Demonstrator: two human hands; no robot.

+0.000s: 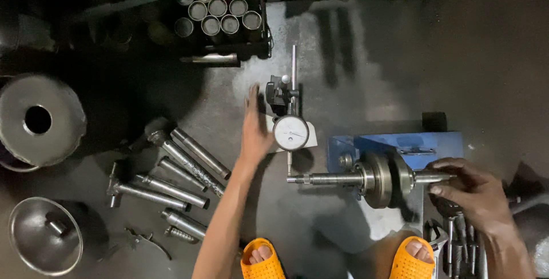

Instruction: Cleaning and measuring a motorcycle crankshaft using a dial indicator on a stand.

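Hands working: right (477, 190) gripping crankshaft (377, 179) shaft end, steadying; left (254, 127) released, apparently reaching dial gauge (290, 132).

This is a mechanical repair workshop, with work done on a dark, oil-stained concrete floor (354, 56). Loose steel shafts and pins (177, 176) lie scattered at the left, a crate of round metal sleeves (220, 7) stands far, a white-faced dial gauge on a stand (290, 132) sits mid-floor, and a steel crankshaft (377, 179) rests on a blue metal fixture (440, 144) at the right.
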